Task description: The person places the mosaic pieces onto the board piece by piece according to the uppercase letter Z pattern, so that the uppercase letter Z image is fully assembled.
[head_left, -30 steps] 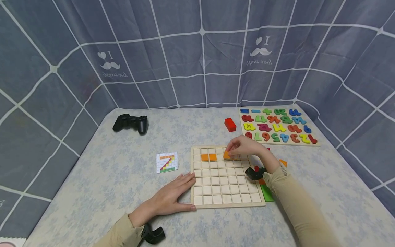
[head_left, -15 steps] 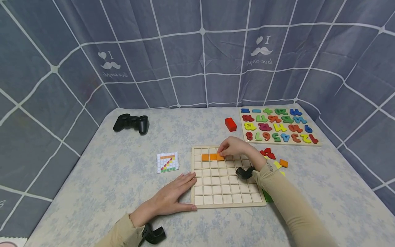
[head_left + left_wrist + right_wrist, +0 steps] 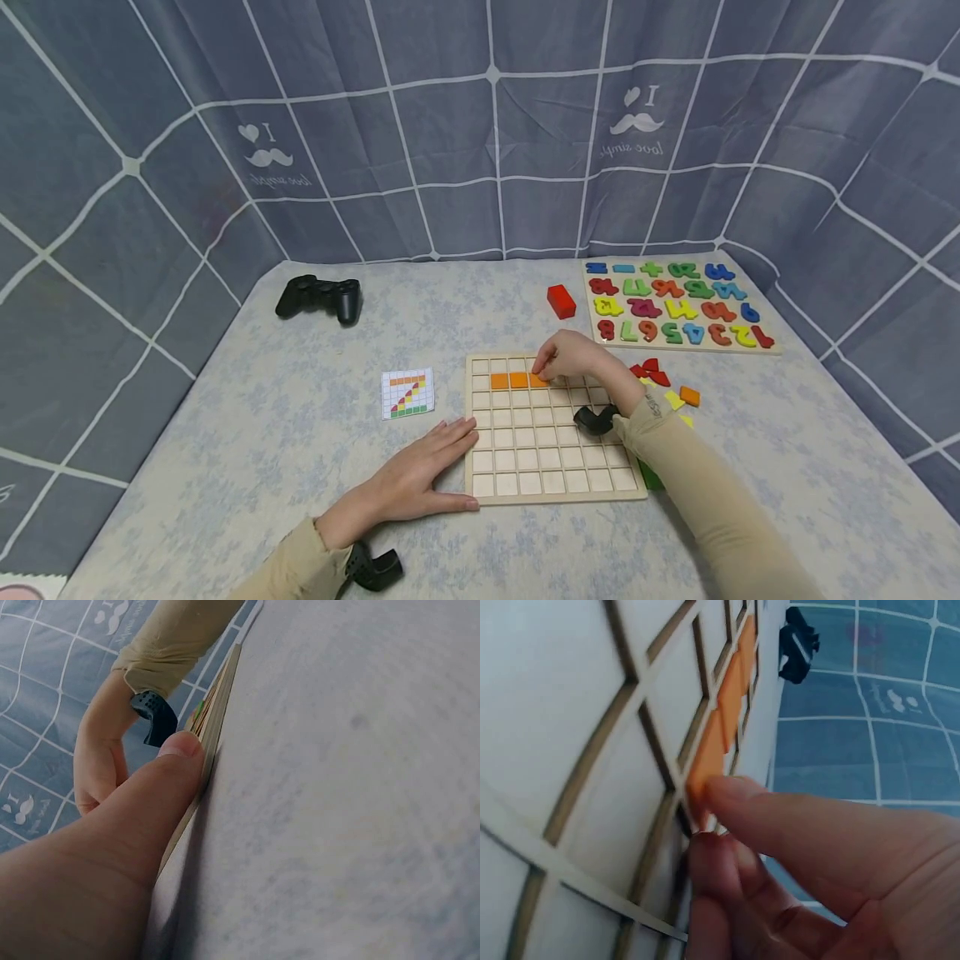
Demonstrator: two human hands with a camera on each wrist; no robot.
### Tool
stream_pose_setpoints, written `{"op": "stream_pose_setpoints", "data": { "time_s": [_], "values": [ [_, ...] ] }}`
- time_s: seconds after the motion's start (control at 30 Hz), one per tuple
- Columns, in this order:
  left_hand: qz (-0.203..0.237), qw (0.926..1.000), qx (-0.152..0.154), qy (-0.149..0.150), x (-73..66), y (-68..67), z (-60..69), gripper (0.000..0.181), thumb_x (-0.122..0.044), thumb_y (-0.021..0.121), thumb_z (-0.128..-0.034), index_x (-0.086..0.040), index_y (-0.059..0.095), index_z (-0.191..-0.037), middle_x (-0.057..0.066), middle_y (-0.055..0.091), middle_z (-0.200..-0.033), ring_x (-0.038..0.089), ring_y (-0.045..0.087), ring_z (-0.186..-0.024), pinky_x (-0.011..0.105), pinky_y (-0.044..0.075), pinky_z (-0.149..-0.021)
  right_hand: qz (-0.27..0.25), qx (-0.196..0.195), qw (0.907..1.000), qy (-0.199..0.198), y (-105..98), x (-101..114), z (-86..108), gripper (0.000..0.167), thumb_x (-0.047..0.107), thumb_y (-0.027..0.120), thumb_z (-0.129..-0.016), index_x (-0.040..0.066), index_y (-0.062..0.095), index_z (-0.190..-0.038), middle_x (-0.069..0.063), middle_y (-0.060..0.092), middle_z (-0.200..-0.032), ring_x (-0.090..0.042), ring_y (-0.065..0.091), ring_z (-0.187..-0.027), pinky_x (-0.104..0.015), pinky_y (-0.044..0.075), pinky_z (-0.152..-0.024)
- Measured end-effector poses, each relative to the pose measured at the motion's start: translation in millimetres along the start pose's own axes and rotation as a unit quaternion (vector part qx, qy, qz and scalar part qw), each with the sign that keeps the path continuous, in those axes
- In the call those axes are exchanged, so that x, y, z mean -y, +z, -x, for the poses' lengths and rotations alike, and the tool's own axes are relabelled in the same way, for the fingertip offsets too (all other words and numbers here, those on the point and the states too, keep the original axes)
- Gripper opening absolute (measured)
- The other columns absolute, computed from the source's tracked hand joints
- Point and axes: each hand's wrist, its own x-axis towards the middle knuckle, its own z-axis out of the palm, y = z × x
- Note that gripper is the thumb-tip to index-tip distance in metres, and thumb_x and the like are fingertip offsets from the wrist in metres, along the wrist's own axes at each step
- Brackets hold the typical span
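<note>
A wooden grid board lies on the table with orange square tiles side by side in its second row. My right hand pinches the third orange tile at its edge; in the right wrist view, thumb and fingertips touch that tile at a grid cell. My left hand rests flat with spread fingers against the board's left edge, and its thumb touches the rim in the left wrist view. A small pattern card lies left of the board.
Red pieces, yellow pieces, an orange piece and green pieces lie right of the board, partly under my right arm. Behind are a red block and a number board. A black game controller sits back left.
My right hand has moved left with the orange tile, from a cell farther right to beside the two other orange tiles. My left hand has stayed in place.
</note>
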Motion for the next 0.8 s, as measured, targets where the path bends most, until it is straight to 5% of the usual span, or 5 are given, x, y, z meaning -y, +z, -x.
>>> {"op": "stream_pose_setpoints", "data": {
  "time_s": [0.17, 0.43, 0.8],
  "values": [
    [-0.003, 1.0, -0.002, 0.004, 0.7, 0.7, -0.2, 0.09, -0.063, 0.058, -0.082, -0.006, 0.033, -0.146, 0.004, 0.023, -0.154, 0.018, 0.019, -0.141, 0.035, 0.017, -0.116, 0.001, -0.009, 0.9999, -0.011, -5, -4, 11.0, 0.014, 0.011, 0.075, -0.079, 0.006, 0.072, -0.091, 0.0, 0.062, -0.079, -0.016, 0.055, -0.075, -0.03, 0.049, -0.067],
    [-0.005, 0.9999, -0.002, 0.009, 0.4, 0.5, -0.2, 0.089, -0.062, 0.058, -0.0825, -0.005, 0.032, -0.146, 0.005, 0.023, -0.154, 0.019, 0.019, -0.141, 0.035, 0.017, -0.116, -0.051, 0.005, 0.9982, -0.031, -27, -40, 45.9, 0.028, 0.017, 0.069, -0.085, 0.001, 0.065, -0.108, -0.003, 0.062, -0.09, -0.019, 0.06, -0.086, -0.033, 0.052, -0.075],
    [-0.002, 1.0, 0.006, 0.001, 0.8, -1.9, 0.9, 0.09, -0.062, 0.058, -0.0826, -0.006, 0.031, -0.147, 0.004, 0.021, -0.155, 0.019, 0.018, -0.141, 0.035, 0.016, -0.116, -0.096, -0.006, 0.9954, 0.004, -52, -86, 94.5, 0.038, 0.024, 0.068, -0.088, 0.001, 0.062, -0.117, -0.007, 0.063, -0.101, -0.022, 0.058, -0.086, -0.034, 0.053, -0.073]
  ]
}}
